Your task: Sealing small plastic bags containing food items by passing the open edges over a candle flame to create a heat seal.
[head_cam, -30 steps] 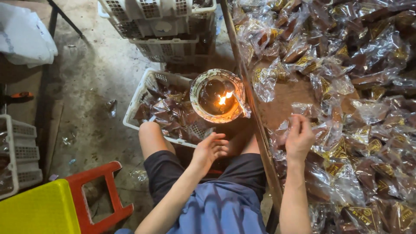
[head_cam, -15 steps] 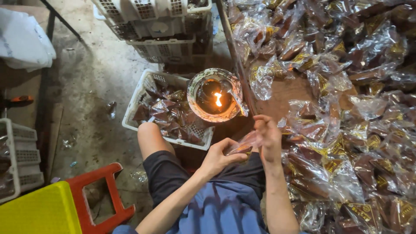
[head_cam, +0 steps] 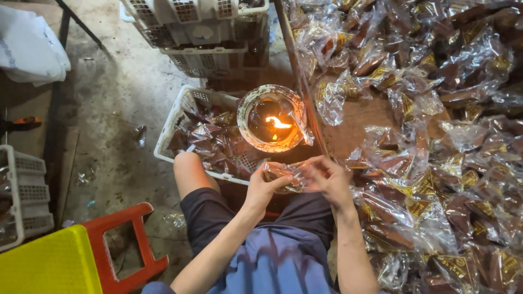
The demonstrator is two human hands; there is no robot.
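Observation:
My left hand (head_cam: 262, 189) and my right hand (head_cam: 327, 179) both grip one clear plastic packet (head_cam: 283, 173) with a brown piece inside, held over my lap. Just beyond it stands a round bowl (head_cam: 251, 102) with a small flame (head_cam: 278, 123) burning in it. A big heap of similar filled packets (head_cam: 436, 120) covers the wooden table (head_cam: 359, 117) to my right. Behind my left knee, a white plastic basket (head_cam: 188, 103) holds several more packets.
White crates (head_cam: 201, 32) are stacked at the back. A red stool (head_cam: 128, 245) and a yellow seat (head_cam: 49, 267) stand at the lower left, another white crate (head_cam: 24, 196) at the left edge. The concrete floor (head_cam: 114, 98) carries scraps of wrapper.
My right hand left the heap on the table and came in with a packet; my left hand rose to meet it, and both now hold it in front of the bowl.

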